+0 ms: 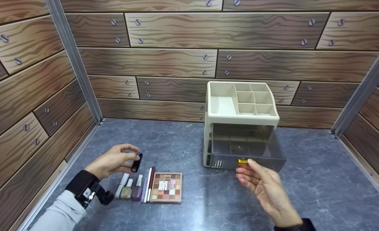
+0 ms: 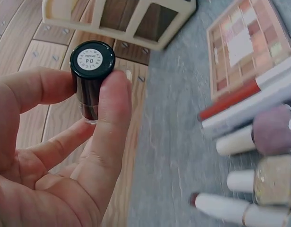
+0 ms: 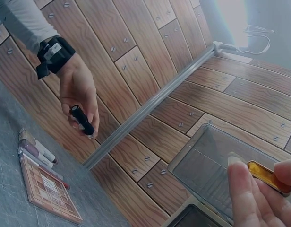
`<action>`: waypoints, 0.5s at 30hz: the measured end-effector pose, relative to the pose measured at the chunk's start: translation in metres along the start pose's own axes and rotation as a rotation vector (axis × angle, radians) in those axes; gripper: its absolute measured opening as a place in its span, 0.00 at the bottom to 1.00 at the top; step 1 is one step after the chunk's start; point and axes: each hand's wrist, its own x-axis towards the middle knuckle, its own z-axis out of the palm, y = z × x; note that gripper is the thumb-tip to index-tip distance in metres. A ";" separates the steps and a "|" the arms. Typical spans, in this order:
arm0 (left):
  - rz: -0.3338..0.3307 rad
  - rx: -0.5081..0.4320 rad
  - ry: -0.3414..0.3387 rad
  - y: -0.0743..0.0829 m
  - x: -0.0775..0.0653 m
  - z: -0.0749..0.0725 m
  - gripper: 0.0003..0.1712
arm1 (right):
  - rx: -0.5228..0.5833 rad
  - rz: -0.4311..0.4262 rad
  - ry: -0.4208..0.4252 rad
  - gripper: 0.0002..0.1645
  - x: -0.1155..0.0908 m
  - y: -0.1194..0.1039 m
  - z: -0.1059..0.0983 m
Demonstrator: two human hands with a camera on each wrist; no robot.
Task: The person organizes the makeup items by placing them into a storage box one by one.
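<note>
My left hand (image 1: 117,159) pinches a black lipstick tube (image 2: 89,90) between thumb and fingers, raised above the table; a round white label on its end reads 04. On the right, my right hand (image 1: 264,186) pinches the amber handle (image 3: 268,178) of a smoky clear drawer (image 1: 248,147). That drawer sticks out from the front of a cream organizer (image 1: 210,120). Below my left hand lie a gold glitter nail polish bottle (image 1: 126,193), a purple one (image 1: 137,192), and a white tube (image 1: 121,186).
Beside the bottles lie slim pencil-like sticks, one dark red (image 1: 151,179), and an eyeshadow palette (image 1: 166,187). The organizer's top has several open compartments (image 1: 245,96). Wood-patterned walls (image 1: 170,61) enclose the grey marbled table (image 1: 208,205) at the back and sides.
</note>
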 end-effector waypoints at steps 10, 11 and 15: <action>0.029 -0.051 -0.051 0.012 -0.001 0.015 0.30 | -0.001 0.017 0.012 0.16 0.000 0.000 0.001; 0.034 -0.054 -0.062 0.015 -0.001 0.017 0.30 | -0.001 0.018 0.017 0.16 0.001 0.000 0.001; 0.049 -0.068 -0.108 0.027 -0.001 0.029 0.30 | 0.001 0.017 0.024 0.14 0.001 -0.001 0.001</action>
